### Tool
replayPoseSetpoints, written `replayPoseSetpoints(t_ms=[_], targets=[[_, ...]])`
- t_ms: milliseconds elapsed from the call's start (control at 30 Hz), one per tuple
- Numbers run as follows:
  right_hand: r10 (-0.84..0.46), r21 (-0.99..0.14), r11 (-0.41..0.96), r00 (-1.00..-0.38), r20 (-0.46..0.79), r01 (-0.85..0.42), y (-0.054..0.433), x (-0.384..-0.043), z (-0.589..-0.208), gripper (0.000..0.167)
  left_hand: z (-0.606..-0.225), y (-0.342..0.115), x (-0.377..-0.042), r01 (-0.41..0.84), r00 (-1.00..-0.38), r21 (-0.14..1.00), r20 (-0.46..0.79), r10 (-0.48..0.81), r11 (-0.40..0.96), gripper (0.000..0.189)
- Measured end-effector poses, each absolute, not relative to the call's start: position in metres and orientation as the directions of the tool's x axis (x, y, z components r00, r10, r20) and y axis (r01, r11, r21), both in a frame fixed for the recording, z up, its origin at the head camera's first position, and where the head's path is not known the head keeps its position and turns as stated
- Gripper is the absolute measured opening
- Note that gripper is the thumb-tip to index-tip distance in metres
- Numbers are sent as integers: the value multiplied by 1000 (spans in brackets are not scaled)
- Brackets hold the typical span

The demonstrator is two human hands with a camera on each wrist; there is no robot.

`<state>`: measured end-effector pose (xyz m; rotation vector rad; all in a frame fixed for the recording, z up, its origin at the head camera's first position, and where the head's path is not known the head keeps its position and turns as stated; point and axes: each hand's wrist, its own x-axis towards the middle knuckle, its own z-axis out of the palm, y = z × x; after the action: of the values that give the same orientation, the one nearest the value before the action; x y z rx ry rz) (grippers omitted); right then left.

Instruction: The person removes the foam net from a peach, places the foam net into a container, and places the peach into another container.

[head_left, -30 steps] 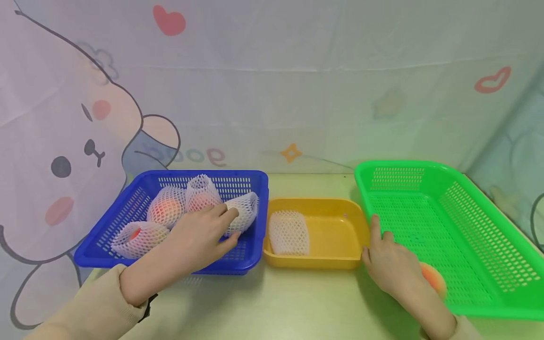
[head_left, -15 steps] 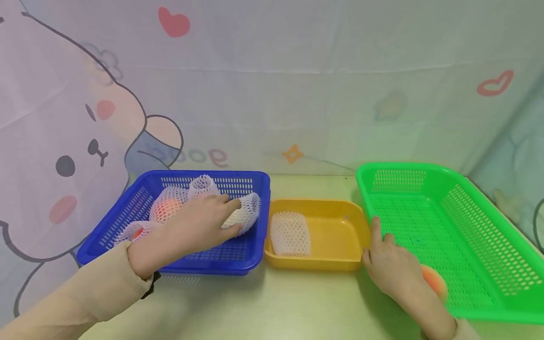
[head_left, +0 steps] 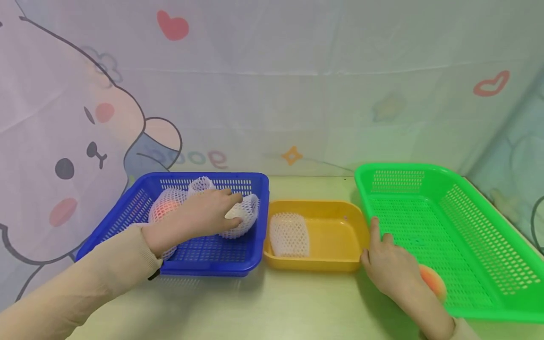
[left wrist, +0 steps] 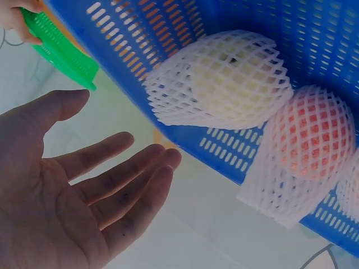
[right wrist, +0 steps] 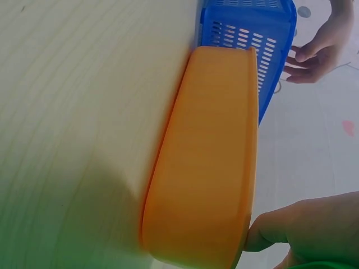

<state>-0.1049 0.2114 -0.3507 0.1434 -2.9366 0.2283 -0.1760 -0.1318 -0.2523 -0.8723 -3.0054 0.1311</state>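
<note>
My left hand (head_left: 208, 212) hovers over the blue basket (head_left: 252, 257), palm down with fingers loosely spread. A gap shows between these fingers and the fruits in the left wrist view. Nearest to it is a pale yellow fruit (head_left: 244, 219) in a white foam net. Beside that one, a reddish fruit (left wrist: 314, 134) sits in its own net; another netted fruit (head_left: 163, 210) lies further left. My right hand (head_left: 391, 264) rests on the green basket's (head_left: 425, 226) left rim, index finger straight. Its thumb touches or nearly touches the yellow tray (right wrist: 207, 151). Its other fingers are partly hidden.
The yellow tray, between the two baskets, holds a flattened foam net (head_left: 290, 235). An orange-yellow fruit (head_left: 433, 283) without a net lies in the green basket, partly behind the right forearm. A printed curtain (head_left: 318, 94) hangs behind the table (head_left: 297, 302).
My left hand has lifted a little off the pale fruit, and its forearm has swung to the right, covering more of the basket's near-left fruit. The right hand keeps its place.
</note>
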Motion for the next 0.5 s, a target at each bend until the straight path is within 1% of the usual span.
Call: replayPoseSetpoints(t_ms=[133, 500], targets=[[-80, -144, 984, -978, 191, -109, 211, -105, -350, 67, -254, -133, -186, 525, -851, -86, -52, 523, 846, 57], [-81, -146, 983, -975, 207, -113, 211, -105, -350, 65, -264, -139, -210, 526, -841, -3, -148, 520, 851, 70]])
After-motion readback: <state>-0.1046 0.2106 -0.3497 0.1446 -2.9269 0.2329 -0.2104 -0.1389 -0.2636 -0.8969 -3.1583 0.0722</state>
